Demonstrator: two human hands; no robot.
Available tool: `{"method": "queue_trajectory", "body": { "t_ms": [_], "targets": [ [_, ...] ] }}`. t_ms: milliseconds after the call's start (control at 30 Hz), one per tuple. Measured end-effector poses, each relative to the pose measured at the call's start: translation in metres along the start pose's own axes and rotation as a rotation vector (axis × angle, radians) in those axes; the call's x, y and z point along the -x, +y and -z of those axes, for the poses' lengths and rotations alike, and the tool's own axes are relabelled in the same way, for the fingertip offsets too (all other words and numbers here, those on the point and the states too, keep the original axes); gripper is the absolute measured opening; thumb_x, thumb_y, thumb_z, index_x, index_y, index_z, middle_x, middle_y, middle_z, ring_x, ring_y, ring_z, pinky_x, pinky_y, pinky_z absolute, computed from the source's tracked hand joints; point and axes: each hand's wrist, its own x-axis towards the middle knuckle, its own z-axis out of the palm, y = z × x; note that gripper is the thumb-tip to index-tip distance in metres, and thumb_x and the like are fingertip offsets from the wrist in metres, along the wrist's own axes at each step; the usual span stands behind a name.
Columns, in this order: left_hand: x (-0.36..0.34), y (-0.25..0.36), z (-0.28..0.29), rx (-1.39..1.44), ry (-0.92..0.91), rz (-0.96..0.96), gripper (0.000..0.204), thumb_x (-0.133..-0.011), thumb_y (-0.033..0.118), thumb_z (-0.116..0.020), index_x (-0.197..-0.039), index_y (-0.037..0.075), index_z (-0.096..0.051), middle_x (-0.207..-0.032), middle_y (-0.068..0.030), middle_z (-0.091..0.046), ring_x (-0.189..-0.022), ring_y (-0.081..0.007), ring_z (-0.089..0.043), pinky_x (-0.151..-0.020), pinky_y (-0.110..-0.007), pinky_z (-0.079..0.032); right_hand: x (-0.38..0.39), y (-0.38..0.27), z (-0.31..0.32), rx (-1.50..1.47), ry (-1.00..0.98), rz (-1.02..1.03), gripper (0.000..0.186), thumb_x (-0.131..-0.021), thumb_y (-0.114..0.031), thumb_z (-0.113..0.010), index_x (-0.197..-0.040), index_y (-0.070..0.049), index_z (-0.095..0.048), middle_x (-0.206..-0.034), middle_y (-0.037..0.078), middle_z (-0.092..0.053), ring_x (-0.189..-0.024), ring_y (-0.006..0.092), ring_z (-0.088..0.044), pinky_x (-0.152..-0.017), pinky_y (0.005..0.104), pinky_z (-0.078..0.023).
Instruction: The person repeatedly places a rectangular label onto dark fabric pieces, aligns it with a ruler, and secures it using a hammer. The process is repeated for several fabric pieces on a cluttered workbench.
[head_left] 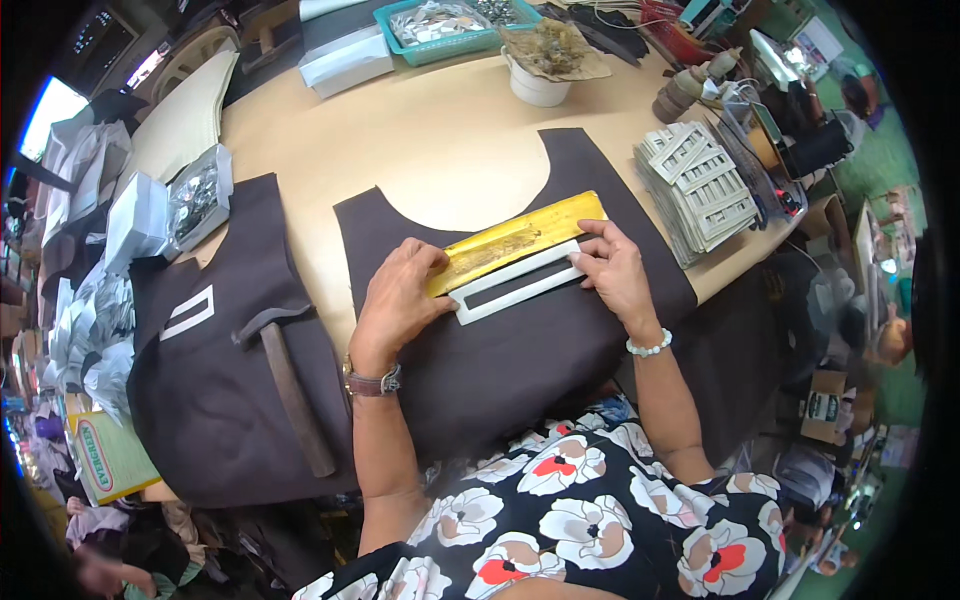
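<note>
A white rectangular frame (515,268) with a long open slot lies slanted on a dark brown fabric piece (450,380). Directly above it, along its upper edge, rests a yellow strip (520,240) with brown smears. My left hand (400,300) has its thumb at the frame's left end, while its bent fingers touch the strip's left end. At the frame's right end, the thumb and fingers of my right hand (612,268) close on it; a fingertip reaches the strip. What lies under the fingertips is hidden.
A hammer (290,390) rests on another dark fabric piece (230,420) bearing a smaller white frame (188,313). White frames (700,180) are stacked at the right. At the back stand a white tub (538,88) and a teal basket (410,50); a bag of metal parts (198,195) lies left.
</note>
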Motion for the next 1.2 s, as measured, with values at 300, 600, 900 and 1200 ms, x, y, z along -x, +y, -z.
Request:
{"method": "queue_trajectory", "body": {
  "t_ms": [300,600,900,1200],
  "targets": [
    [0.002,0.001,0.0,-0.014,0.017,-0.041,0.044,-0.06,0.011,-0.08,-0.098,0.004,-0.057,-0.095,-0.0092,-0.055,-0.092,-0.0299,-0.055,-0.081,-0.038,-0.046,0.003,0.009,0.004,0.204,0.135,0.135,0.039,-0.076,-0.002,-0.067,-0.113,0.006,-0.056,-0.075,0.008,-0.066,-0.066,0.0138,-0.062,-0.064,0.0274,-0.049],
    [0.0,0.001,0.001,0.004,0.002,-0.035,0.045,-0.059,0.009,-0.08,-0.097,0.003,-0.057,-0.093,-0.0094,-0.056,-0.091,-0.0291,-0.055,-0.079,-0.038,-0.046,0.0,0.011,0.003,0.172,0.172,0.154,0.038,-0.073,-0.003,-0.072,-0.108,0.006,-0.06,-0.073,0.011,-0.068,-0.063,0.0145,-0.062,-0.063,0.0276,-0.049],
    [0.001,0.006,0.001,0.009,-0.025,-0.016,0.045,-0.059,0.006,-0.08,-0.098,0.003,-0.057,-0.091,-0.0092,-0.054,-0.088,-0.0253,-0.056,-0.079,-0.035,-0.047,0.002,0.011,0.003,0.232,0.174,0.179,0.033,-0.075,-0.005,-0.071,-0.105,0.003,-0.061,-0.075,0.011,-0.069,-0.065,0.0206,-0.065,-0.064,0.0296,-0.05],
    [0.019,0.021,-0.016,-0.256,0.131,-0.111,0.023,-0.069,0.007,-0.071,-0.091,0.004,-0.064,-0.093,-0.0094,-0.058,-0.092,-0.0295,-0.057,-0.08,-0.037,-0.047,0.02,0.018,-0.005,0.93,0.132,0.653,0.018,-0.081,-0.004,-0.055,-0.093,-0.007,-0.067,-0.089,0.006,-0.056,-0.085,0.0273,-0.056,-0.073,0.0396,-0.045]
  ]
}}
